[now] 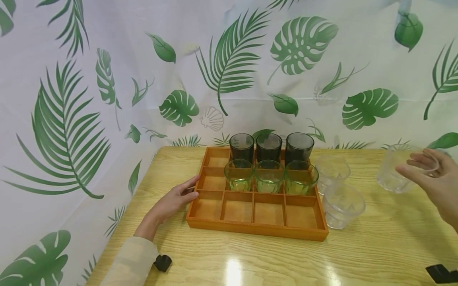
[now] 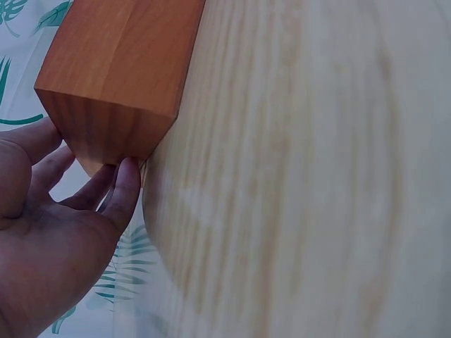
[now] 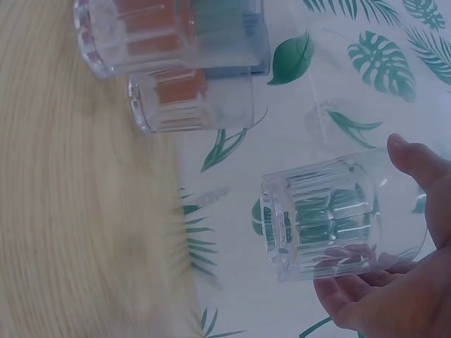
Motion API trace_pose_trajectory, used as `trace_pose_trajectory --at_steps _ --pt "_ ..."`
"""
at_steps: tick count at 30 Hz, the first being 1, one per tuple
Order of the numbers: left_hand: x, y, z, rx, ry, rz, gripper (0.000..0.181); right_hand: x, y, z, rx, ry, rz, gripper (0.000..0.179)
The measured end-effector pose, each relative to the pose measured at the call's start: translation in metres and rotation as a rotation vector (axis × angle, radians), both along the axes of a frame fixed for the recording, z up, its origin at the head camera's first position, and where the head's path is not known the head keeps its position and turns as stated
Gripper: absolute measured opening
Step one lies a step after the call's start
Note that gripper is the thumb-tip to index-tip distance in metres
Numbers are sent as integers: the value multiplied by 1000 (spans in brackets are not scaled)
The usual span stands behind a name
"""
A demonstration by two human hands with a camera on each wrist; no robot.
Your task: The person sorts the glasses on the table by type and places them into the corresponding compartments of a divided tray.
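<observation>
Left hand (image 1: 171,204): positioned left of centre in the head view, its fingertips touching the outer left wall of the wooden tray (image 1: 250,229). The left wrist view shows these fingers laid against the side near one corner; contact is by touch, without wrapping round the wall. The tray sits flat on the table (image 1: 200,258) at the centre of the frame and is divided into three rows of four compartments.

Right hand (image 1: 436,178): at the right edge of the head view, grasping a clear glass (image 1: 390,176) between thumb and fingers. The glass is at centre right of the frame, well apart from the tray. It appears raised off the table, as the right wrist view shows printed cloth between its base and the wood, though its transparency makes the outline hard to judge.

Tray contents: three smoky glasses (image 1: 269,149) stand upright in the back row, second to fourth compartments from the left. Three green glasses (image 1: 269,183) stand upright directly in front of them in the middle row.

Just right of the tray, two faceted tumblers (image 1: 338,216) stand upright, one behind the other. A leaf-printed cloth (image 1: 125,24) fills the upper frame. A pale sleeve (image 1: 130,260) enters at lower left.
</observation>
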State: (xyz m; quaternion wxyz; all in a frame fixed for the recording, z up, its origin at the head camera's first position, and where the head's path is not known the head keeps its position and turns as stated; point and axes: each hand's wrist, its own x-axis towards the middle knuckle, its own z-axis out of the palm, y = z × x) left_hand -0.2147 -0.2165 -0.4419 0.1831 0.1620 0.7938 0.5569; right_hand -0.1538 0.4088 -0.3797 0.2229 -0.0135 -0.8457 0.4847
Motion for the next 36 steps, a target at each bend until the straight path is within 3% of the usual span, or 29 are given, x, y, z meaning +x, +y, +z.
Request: trace_pose_trajectory --at_steps 5,9,22,30,36 --pt "-1 0 -1 7 -2 -4 67 8 -1 7 -23 20 -11 81" --pt "-1 1 -1 7 -2 -6 67 13 -1 8 -84 90 11 75" --pt "0 1 1 17 -14 -3 67 18 -3 7 -140 198 70 75" --pt "1 2 2 27 -28 -1 67 19 -3 6 -409 352 264 69" --pt "2 2 3 13 -21 1 67 20 -7 10 -406 360 265 66"
